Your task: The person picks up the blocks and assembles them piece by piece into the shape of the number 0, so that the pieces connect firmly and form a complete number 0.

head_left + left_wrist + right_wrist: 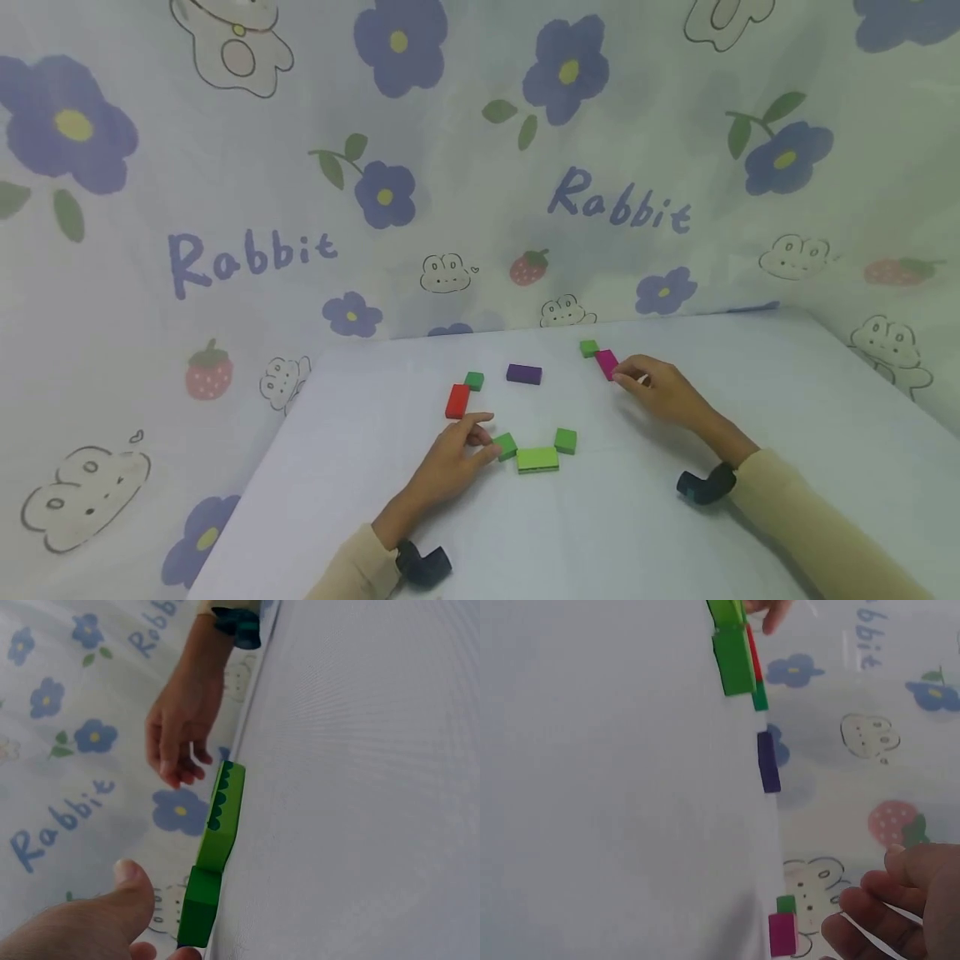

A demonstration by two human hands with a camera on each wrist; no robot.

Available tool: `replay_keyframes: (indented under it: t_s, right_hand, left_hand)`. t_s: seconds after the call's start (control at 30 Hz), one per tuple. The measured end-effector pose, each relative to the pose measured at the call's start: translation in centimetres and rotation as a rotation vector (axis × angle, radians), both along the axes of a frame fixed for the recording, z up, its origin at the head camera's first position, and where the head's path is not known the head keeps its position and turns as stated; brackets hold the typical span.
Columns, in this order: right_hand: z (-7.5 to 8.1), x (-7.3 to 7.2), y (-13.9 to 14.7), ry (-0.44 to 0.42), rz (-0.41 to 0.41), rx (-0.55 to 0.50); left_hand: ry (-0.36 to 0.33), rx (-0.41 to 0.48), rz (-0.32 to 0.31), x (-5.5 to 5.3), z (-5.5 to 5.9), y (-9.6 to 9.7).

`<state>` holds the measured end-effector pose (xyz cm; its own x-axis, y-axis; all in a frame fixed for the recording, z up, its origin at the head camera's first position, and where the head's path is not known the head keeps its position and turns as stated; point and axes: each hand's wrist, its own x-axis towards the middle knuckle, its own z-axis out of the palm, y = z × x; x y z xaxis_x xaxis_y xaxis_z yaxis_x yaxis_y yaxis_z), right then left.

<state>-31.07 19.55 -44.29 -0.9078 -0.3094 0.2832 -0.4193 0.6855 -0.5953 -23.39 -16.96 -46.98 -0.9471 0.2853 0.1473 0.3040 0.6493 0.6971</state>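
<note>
My left hand (453, 457) is beside a green cube (507, 447), a fingertip right at the cube's side and the thumb raised off it in the left wrist view. That cube meets one corner of a yellow-green block (537, 459) with a dark scalloped edge (218, 802); another green cube (566, 441) stands at its other corner. Fingers loosely bent, my right hand (663, 390) hovers next to a magenta block (607, 365). In the right wrist view a gap shows between these fingers and the magenta block (783, 934). A small green cube (588, 348) adjoins the magenta block.
Beyond my left hand lies a red block (457, 401) with a green cube (474, 381) at its far corner. A purple block (524, 374) lies alone between the two groups. Behind the white tabletop (645, 525) hangs a patterned cloth (465, 192).
</note>
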Motion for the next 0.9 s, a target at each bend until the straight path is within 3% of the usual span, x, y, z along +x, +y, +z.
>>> replay_keyframes:
  t_s: [0.33,0.63,0.9]
  right_hand:
    - [0.4,-3.7,2.0,-0.124,0.01,0.06]
    - [-0.3,-6.7,3.0,-0.365,0.034,0.076]
    - [-0.3,-8.6,3.4,-0.43,0.093,0.168]
  left_hand:
    - [0.013,0.002,-0.009,0.2,0.0,-0.1]
    - [0.001,-0.011,-0.014,0.1,-0.1,0.2]
    - [0.01,-0.024,-0.014,0.2,0.0,0.0]
